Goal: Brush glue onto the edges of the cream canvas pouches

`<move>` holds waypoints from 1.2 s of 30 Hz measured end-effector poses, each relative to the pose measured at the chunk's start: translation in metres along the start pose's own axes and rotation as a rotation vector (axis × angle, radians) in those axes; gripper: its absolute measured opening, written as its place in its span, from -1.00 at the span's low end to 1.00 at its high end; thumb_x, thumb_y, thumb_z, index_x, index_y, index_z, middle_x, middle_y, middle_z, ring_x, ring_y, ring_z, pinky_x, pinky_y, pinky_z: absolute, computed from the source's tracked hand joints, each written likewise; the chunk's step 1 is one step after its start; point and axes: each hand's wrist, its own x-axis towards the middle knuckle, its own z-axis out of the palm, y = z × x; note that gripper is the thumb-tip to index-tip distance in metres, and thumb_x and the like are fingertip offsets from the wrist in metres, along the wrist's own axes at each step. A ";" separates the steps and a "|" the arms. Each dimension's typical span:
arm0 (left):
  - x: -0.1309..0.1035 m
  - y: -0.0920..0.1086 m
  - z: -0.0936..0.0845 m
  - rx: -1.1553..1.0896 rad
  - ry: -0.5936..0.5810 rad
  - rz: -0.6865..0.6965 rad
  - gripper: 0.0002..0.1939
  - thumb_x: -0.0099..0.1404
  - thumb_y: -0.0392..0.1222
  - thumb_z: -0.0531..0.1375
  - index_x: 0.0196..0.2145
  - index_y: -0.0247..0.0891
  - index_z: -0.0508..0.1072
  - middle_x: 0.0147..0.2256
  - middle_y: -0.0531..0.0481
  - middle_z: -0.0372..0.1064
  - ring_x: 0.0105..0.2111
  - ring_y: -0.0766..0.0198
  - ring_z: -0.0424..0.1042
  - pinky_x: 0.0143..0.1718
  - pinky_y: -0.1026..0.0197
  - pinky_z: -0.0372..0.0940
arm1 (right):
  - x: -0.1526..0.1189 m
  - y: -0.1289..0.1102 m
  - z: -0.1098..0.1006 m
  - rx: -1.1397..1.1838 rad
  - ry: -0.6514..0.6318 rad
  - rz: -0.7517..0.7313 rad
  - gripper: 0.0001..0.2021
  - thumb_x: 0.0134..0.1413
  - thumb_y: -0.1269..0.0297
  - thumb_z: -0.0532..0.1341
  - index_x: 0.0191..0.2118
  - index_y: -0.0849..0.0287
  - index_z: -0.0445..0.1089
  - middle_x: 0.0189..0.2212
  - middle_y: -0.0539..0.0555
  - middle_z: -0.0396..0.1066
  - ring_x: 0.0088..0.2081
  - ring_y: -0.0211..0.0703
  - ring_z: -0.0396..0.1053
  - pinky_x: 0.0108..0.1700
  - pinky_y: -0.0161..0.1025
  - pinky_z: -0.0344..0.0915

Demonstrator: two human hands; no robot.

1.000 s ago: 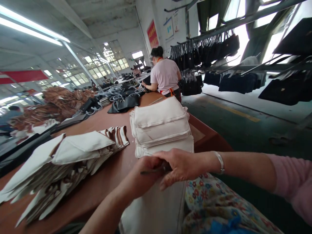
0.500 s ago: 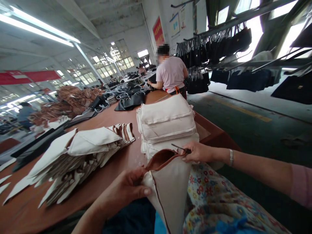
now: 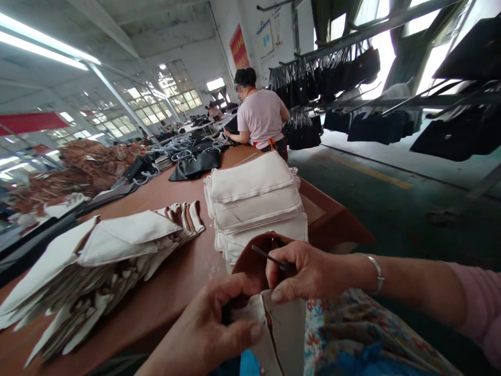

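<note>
In front of my body is a cream fabric pouch (image 3: 287, 318) with a brown inside (image 3: 250, 256) and a dark seam line down its side. My left hand (image 3: 219, 318) grips its left edge between thumb and fingers. My right hand (image 3: 309, 269) is closed around a thin dark pointed tool (image 3: 266, 254), whose tip points left over the pouch's opening. The right thumb presses on the pouch's top edge beside the seam, close to my left fingers. The tool's rear end is hidden in the palm.
A neat stack of cream pouches (image 3: 254, 193) stands just beyond on the brown table (image 3: 183, 292). To the left lies a loose pile of cream pieces (image 3: 129, 240). Black bags (image 3: 195, 164) lie farther back. A co-worker (image 3: 260, 115) stands at the table; bags hang on racks (image 3: 329, 73) at right.
My right hand has moved left and nearer with the tool, from the pouch's far right edge to the seam beside my left hand. The view has swung slightly right.
</note>
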 end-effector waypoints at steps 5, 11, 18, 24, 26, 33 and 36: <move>-0.017 0.009 0.009 -0.041 0.020 0.005 -0.76 0.24 -0.06 0.27 -0.34 -0.34 0.49 -0.35 -0.04 0.38 -0.33 0.26 0.33 -0.29 0.27 0.23 | 0.004 -0.020 0.005 0.079 -0.124 -0.049 -0.76 0.09 0.22 0.34 -0.32 0.32 0.37 -0.53 -0.06 0.23 -0.52 -0.40 0.11 -0.53 -0.44 0.03; -0.043 0.028 0.018 0.086 0.097 0.068 -0.80 0.26 -0.12 0.25 -0.38 -0.31 0.56 -0.42 -0.04 0.36 -0.40 0.28 0.30 -0.35 0.27 0.21 | 0.012 -0.026 0.017 0.228 -0.217 -0.102 -0.74 0.07 0.19 0.36 -0.34 0.30 0.36 -0.54 -0.06 0.24 -0.57 -0.42 0.11 -0.57 -0.44 0.03; -0.034 0.022 0.036 0.174 0.385 -0.071 -0.69 0.25 0.01 0.20 -0.43 -0.31 0.52 -0.51 0.03 0.31 -0.51 0.37 0.19 -0.51 0.38 0.11 | 0.020 -0.008 0.018 0.206 -0.140 -0.082 -0.65 0.09 0.06 0.32 -0.31 0.29 0.35 -0.60 -0.11 0.20 -0.65 -0.44 0.07 -0.65 -0.47 0.00; -0.005 0.011 0.038 0.249 0.458 -0.014 -0.69 0.22 0.00 0.18 -0.51 -0.30 0.48 -0.49 0.02 0.33 -0.42 0.29 0.29 -0.43 0.38 0.16 | 0.012 -0.018 0.011 -0.110 0.012 -0.061 -0.62 -0.19 0.20 0.47 -0.35 0.28 0.33 -0.53 -0.11 0.22 -0.51 -0.40 0.10 -0.53 -0.47 0.05; 0.002 0.010 0.036 0.268 0.426 -0.009 -0.70 0.23 -0.01 0.17 -0.47 -0.30 0.50 -0.47 0.02 0.35 -0.40 0.27 0.31 -0.40 0.37 0.18 | 0.012 -0.019 0.008 -0.155 0.028 -0.023 -0.66 -0.19 0.23 0.46 -0.36 0.28 0.34 -0.54 -0.11 0.25 -0.51 -0.39 0.12 -0.53 -0.46 0.05; 0.018 -0.001 0.027 0.293 0.410 -0.085 -0.65 0.26 0.03 0.13 -0.41 -0.33 0.50 -0.50 0.03 0.32 -0.47 0.33 0.22 -0.48 0.36 0.09 | 0.020 -0.008 -0.005 -0.210 0.099 0.038 -0.96 -0.10 0.45 0.27 -0.43 0.31 0.42 -0.58 -0.08 0.30 -0.52 -0.37 0.17 -0.52 -0.46 0.09; 0.027 -0.005 0.021 0.299 0.371 -0.117 -0.64 0.26 0.04 0.15 -0.45 -0.34 0.47 -0.53 0.06 0.24 -0.50 0.36 0.15 -0.52 0.36 0.03 | 0.023 -0.001 -0.006 -0.182 0.141 0.025 -0.96 -0.13 0.48 0.24 -0.44 0.31 0.42 -0.58 -0.08 0.29 -0.52 -0.37 0.17 -0.52 -0.46 0.07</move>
